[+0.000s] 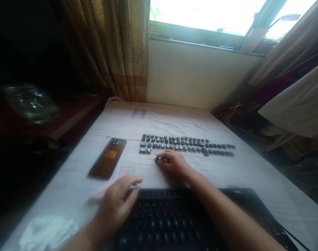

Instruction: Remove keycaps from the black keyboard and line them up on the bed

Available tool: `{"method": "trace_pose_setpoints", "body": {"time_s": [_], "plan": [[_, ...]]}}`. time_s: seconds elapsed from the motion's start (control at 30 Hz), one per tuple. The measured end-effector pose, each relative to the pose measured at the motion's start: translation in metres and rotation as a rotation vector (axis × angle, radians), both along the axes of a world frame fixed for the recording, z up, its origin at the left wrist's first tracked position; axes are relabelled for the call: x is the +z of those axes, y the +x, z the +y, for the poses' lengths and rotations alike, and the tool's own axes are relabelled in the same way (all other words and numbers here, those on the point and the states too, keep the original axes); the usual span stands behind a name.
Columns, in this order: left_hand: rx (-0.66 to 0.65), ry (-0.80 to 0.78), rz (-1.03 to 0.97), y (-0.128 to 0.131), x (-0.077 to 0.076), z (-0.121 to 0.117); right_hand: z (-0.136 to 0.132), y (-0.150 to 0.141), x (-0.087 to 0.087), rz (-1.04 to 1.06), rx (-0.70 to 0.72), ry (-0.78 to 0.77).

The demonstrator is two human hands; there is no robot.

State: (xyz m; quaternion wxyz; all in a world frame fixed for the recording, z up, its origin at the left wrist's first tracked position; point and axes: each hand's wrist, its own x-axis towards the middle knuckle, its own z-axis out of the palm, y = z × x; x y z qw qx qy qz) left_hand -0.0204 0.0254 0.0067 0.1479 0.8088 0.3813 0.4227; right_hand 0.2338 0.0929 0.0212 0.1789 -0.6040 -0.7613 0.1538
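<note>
At the near edge of a pale sheet, a black keyboard (161, 223) lies across the middle, its key area dark and blurred, with a cable (296, 238) at its right side. A crumpled white cloth (47, 230) sits by the near left corner. The left hand (119, 198) hovers about the keyboard's far left corner, its grip open and holding nothing, thumb and fingers parted by a narrow gap; contact with the keyboard cannot be told. A pink item (108, 188) shows partly behind that hand. The right forearm crosses above the keyboard, and the right hand (171, 162) reaches to mid-sheet, its grip closed on a small black piece (157, 159), partly hidden by the fingers. Toward the left edge, a brown phone (109, 158) lies back up, slanting. Just beyond the right hand, black keycaps (185, 142) stand in long rows running toward the right edge, larger ones among them. Past the sheet's far edge (169, 104) rise a pale wall (195, 69) and a bright window (206, 15), with a gold curtain (122, 45) by the far left corner and hanging fabrics (300, 97) off the right.
</note>
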Motion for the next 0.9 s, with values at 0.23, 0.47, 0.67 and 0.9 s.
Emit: {"method": "trace_pose_setpoints", "body": {"time_s": [0.23,0.47,0.67,0.9], "plan": [[-0.016,0.001,0.017,-0.0010,0.0002,0.0001,-0.0044,0.0003,0.0048,0.016,0.027,-0.009],[-0.007,0.020,0.043,-0.0007,-0.0001,0.0006,-0.0049,0.0033,0.0050,0.028,0.037,-0.034],[-0.016,0.028,0.041,-0.0008,-0.0002,0.0008,-0.0010,0.0027,0.0008,0.031,0.028,-0.036],[-0.015,0.016,0.037,-0.0010,0.0004,0.0006,-0.0056,-0.0005,0.0020,0.011,0.019,-0.002]]}}
